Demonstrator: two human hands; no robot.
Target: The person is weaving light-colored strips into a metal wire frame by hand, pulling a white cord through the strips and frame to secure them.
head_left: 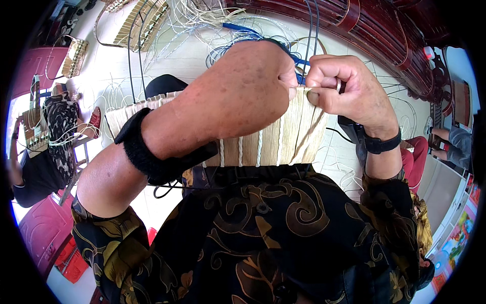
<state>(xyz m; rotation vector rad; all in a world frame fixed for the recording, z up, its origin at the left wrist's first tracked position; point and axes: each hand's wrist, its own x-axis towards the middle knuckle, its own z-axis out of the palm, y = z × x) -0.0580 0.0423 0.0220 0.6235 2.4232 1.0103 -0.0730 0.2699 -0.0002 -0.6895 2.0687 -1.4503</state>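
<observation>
A beige bag [268,144], woven of fine strands with white twisted cords running down it, stands upright in front of my body. My left hand [248,83] is closed at its upper edge, thumb tip against the rim; what its fingers grip is hidden. Close beside it on the right, my right hand [352,88] pinches thumb to forefinger at the rim's right end. A pale cord [338,85] loops through those fingers. My left forearm covers the bag's middle. Thin dark handles [136,61] rise beyond the bag.
Loose white and blue cords [238,30] lie tangled on the floor ahead. Another woven bag [140,25] lies at the far left, near a smaller one [75,58]. Dark red carved furniture [374,35] stands far right. A seated person [63,121] is at left; other people's legs [448,142] show at right.
</observation>
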